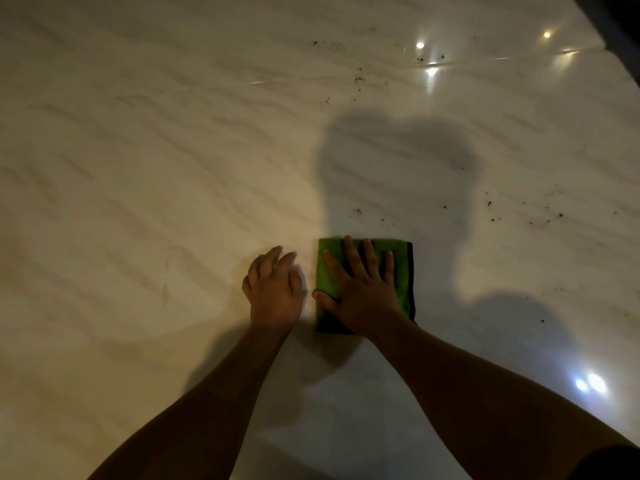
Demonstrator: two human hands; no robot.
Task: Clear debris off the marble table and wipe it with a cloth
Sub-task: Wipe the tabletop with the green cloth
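1. The pale, veined marble counter [138, 168] fills nearly everything in sight, and its left stretch shows only stone with soft brownish streaks
2. A thin seam [311, 77] runs across the far part of the slab, rising slightly toward the right
3. The left hand [273, 292] lies on the stone just left of the cloth, apart from it as far as I can see; its fingers are loosely bent and close together, and it holds nothing
4. The green cloth [401, 282] is folded into a rough rectangle with a dark edge along its right and near sides, lying flat on the counter toward the person's side
5. The right hand [363, 292] is laid palm-down on top of the cloth, fingers straight and spread, thumb reaching the cloth's left edge; it presses rather than grips
6. Beyond the cloth falls the shadow [398, 174] of a head and shoulders, spreading to the right
7. Dark debris [358, 212] lies scattered just beyond the cloth, with more crumbs further right and a loose trail far off near the seam; none of it touches the cloth
8. Bright light spots [420, 45] glint on the polished stone at the far right, and another pair shines close to the right forearm
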